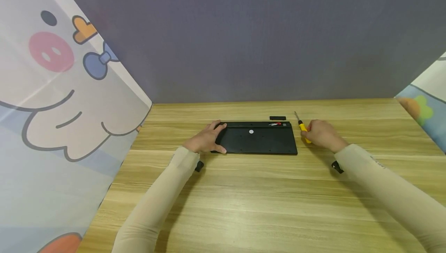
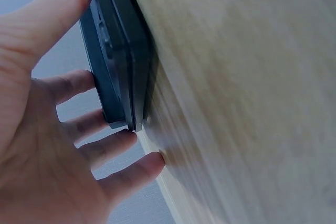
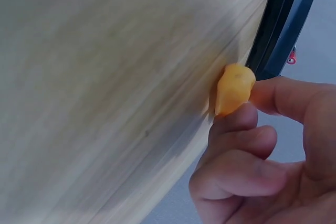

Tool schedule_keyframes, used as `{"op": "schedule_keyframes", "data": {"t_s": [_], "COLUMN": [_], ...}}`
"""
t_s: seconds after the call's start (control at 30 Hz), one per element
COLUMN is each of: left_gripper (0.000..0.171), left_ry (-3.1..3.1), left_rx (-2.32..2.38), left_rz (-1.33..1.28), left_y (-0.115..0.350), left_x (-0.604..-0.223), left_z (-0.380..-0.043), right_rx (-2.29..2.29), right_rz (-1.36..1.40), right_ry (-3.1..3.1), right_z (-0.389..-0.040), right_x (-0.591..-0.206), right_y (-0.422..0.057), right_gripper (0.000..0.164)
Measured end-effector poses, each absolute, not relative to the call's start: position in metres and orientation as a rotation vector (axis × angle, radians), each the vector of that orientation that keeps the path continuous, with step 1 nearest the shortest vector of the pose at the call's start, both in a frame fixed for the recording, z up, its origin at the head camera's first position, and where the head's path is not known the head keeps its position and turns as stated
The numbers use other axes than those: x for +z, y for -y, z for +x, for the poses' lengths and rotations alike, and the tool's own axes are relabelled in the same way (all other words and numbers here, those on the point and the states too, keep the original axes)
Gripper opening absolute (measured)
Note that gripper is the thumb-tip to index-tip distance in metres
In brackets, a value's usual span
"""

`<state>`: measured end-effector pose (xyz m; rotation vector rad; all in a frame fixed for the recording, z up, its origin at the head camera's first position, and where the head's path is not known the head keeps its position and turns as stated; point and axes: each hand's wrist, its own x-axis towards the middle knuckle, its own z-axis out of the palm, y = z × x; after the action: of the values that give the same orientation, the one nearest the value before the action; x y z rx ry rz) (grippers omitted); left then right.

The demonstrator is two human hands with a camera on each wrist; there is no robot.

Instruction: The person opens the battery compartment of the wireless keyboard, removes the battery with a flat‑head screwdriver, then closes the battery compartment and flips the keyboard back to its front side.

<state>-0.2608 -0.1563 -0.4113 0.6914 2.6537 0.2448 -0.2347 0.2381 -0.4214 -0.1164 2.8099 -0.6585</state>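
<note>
A black keyboard (image 1: pixel 258 140) lies underside up on the table, a round white sticker near its far edge. My left hand (image 1: pixel 206 138) spreads over its left end, thumb at the near edge and fingertips by the far edge. In the left wrist view the fingers (image 2: pixel 118 148) reach loosely around the keyboard's corner (image 2: pixel 118 51). Right of the keyboard, my right hand (image 1: pixel 322 133) pinches the yellow handle of a screwdriver (image 1: pixel 301 125), whose metal tip points away. The handle (image 3: pixel 234 88) shows between thumb and index finger in the right wrist view, close over the table.
On the keyboard's far right corner sits a small red and silver item (image 1: pixel 276 124). A small black rectangular piece (image 1: pixel 277 118) lies just behind the keyboard. A grey panel (image 1: pixel 251 40) rises behind the wooden table (image 1: pixel 258 202), and a cartoon-printed sheet (image 1: pixel 55 129) hangs at the left.
</note>
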Motion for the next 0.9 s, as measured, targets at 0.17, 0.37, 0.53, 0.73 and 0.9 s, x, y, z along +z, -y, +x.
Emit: {"op": "schedule_keyframes", "data": {"t_s": [0.17, 0.37, 0.53, 0.73, 0.9], "left_gripper": [0.099, 0.099, 0.099, 0.100, 0.099], "left_ry": [-2.654, -2.653, -2.652, -2.655, -2.662], "left_rx": [0.241, 0.243, 0.257, 0.256, 0.266], "left_rz": [0.688, 0.686, 0.687, 0.692, 0.704], "left_y": [0.1555, 0.1554, 0.1566, 0.1567, 0.1572], "left_x": [-0.4113, -0.4112, -0.4120, -0.4126, -0.4132], "left_z": [-0.2606, -0.2605, -0.2610, -0.2610, -0.2610], "right_rx": [-0.668, -0.660, -0.649, -0.701, -0.758], "right_rz": [-0.123, -0.139, -0.155, -0.172, -0.282], "right_ry": [-2.823, -2.858, -2.887, -2.903, -2.904], "right_z": [-0.2340, -0.2344, -0.2350, -0.2331, -0.2293], "right_x": [-0.4218, -0.4225, -0.4220, -0.4164, -0.4170], "right_y": [-0.2389, -0.2389, -0.2381, -0.2353, -0.2311], "right_gripper": [0.029, 0.033, 0.036, 0.036, 0.031]}}
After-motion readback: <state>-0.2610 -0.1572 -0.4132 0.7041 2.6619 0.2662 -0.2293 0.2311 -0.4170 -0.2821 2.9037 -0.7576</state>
